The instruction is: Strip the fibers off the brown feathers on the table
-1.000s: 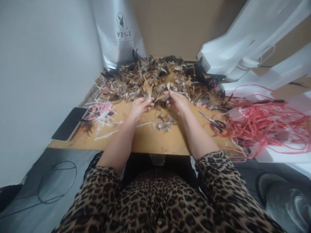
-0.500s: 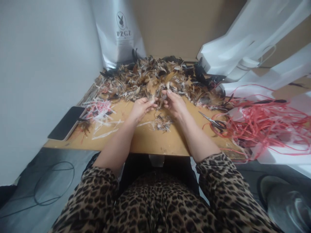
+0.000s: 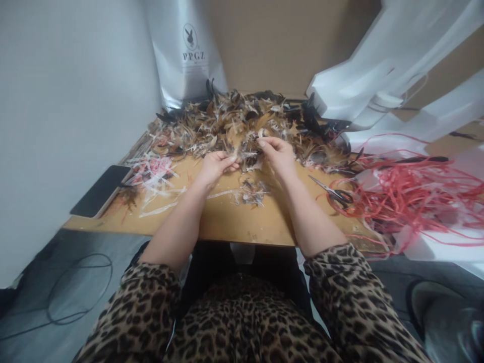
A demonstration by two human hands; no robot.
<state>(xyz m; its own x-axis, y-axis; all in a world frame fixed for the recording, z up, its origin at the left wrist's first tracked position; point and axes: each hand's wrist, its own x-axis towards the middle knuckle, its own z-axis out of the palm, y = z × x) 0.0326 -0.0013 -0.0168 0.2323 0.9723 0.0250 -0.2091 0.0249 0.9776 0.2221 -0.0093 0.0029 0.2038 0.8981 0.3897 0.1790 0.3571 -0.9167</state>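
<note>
A heap of brown, white and black feathers spreads across the back of the wooden table. At its front edge my left hand is closed, thumb against forefinger, pinching a brown feather that points upward. My right hand is beside it, fingertips pressed together at the heap; whatever lies between them is too small to make out. Between and below the hands is a small scatter of feather scraps. Scissors with dark handles lie right of my right hand.
A phone rests at the table's left edge, near white and pink strips. Tangled red ribbon fills the right side. A silvery bag stands behind, and white sheeting hangs at the back right.
My right hand has shifted slightly up and right, turning so that its back shows more. My left hand stays nearly in place, still pinching the feather. The view has tilted slightly.
</note>
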